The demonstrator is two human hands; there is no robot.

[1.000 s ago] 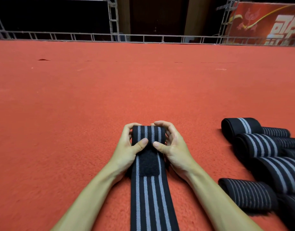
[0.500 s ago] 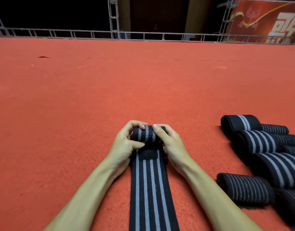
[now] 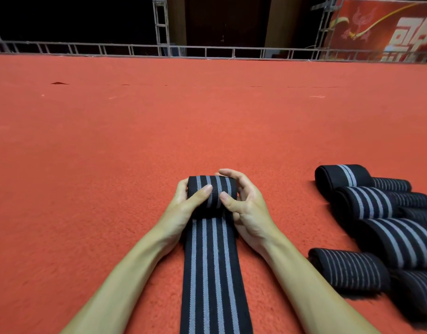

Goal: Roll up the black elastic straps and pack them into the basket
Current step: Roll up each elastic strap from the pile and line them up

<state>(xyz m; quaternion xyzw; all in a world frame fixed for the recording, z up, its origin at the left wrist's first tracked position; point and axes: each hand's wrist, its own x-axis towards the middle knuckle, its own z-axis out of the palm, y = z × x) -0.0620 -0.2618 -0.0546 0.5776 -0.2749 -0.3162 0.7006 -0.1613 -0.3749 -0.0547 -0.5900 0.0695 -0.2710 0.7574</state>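
Roll size is up since half a second ago: the black elastic strap with grey stripes is wound thicker, and the black fastener patch seen then no longer shows. My left hand and right hand both clamp the rolled end, thumbs on its near face, fingers curled over its far side at 12 o'clock. The flat tail runs to 6 o'clock between my forearms on the red carpet. At 3 o'clock, well apart, lie finished striped black rolls.
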